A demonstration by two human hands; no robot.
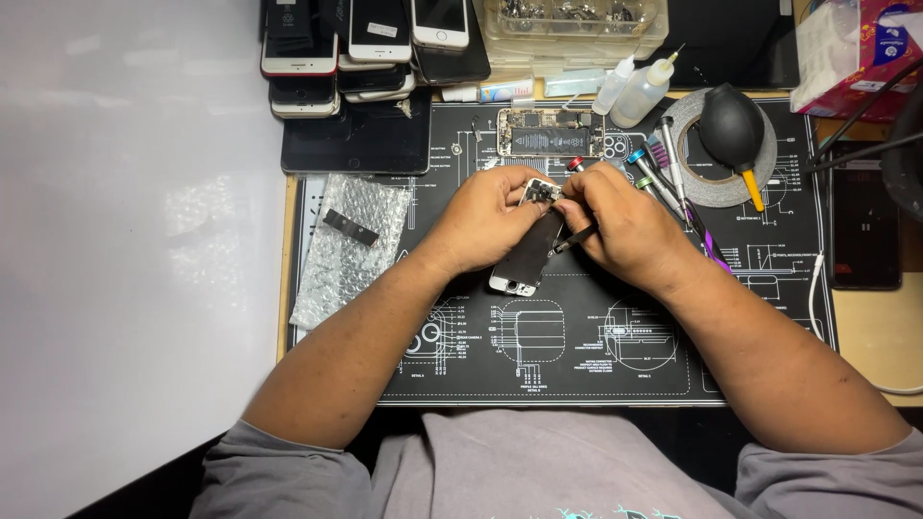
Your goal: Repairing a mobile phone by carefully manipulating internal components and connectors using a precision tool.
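Note:
My left hand (pixel 486 223) grips a detached phone screen panel (pixel 527 258), tilted, over the black work mat (pixel 577 356). My right hand (pixel 620 219) pinches a pair of black tweezers (pixel 575 238) and touches the small metal part at the panel's top end (pixel 541 191). Just beyond my hands, an opened phone body (pixel 550 133) with its battery showing lies on the mat.
Stacked phones (pixel 351 58) stand at the back left, with a bubble-wrap bag (pixel 346 245) below them. Screwdrivers (pixel 673 168), a tape roll (pixel 769 159) with a black air blower (pixel 731 125), two squeeze bottles (pixel 635 88), a clear parts box (pixel 572 29) and a tissue box (pixel 851 53) surround the mat.

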